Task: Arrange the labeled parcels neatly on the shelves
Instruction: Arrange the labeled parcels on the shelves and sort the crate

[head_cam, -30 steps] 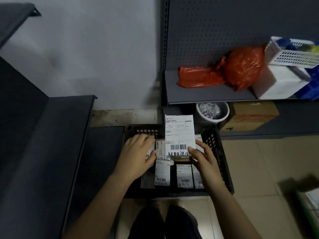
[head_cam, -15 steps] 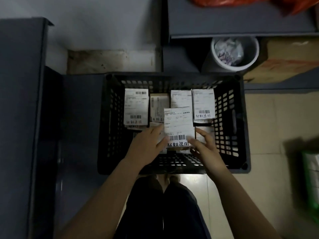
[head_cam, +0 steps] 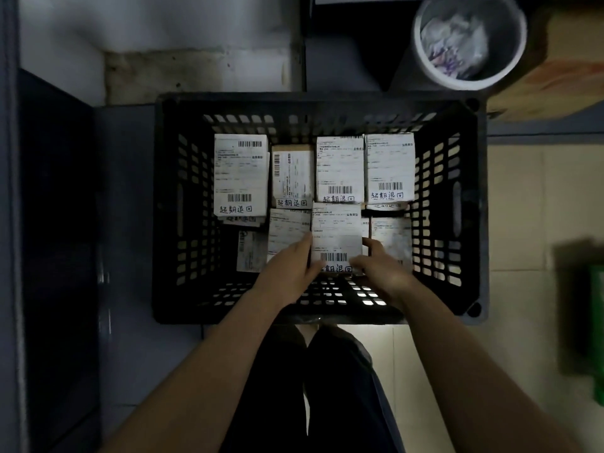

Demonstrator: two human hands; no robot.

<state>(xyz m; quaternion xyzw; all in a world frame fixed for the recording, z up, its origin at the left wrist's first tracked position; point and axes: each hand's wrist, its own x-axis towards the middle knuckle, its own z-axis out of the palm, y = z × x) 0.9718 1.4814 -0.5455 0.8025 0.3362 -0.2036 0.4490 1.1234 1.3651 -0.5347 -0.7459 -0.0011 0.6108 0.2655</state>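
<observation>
A black slatted crate [head_cam: 451, 204] stands on the floor in front of me and holds several small parcels with white shipping labels. Both hands hold one labelled parcel [head_cam: 336, 235] inside the crate, near its front. My left hand [head_cam: 287, 273] grips its left edge and my right hand [head_cam: 379, 269] grips its lower right corner. More labelled parcels [head_cam: 241, 174] lie in rows behind and beside it, some stacked. The shelves themselves show only as dark grey edges: one shelf unit [head_cam: 55, 223] at the left, another above the crate.
A white bin [head_cam: 470, 73] with crumpled paper sits at the top right, next to a brown cardboard box [head_cam: 555, 83]. Tiled floor [head_cam: 523, 223] lies to the right, with a blurred green thing [head_cam: 596, 335] at the right edge. My legs are below the crate.
The view tilted down from the shelf to straight over the crate. The parcel I held up came down into the crate, and my left hand moved onto it.
</observation>
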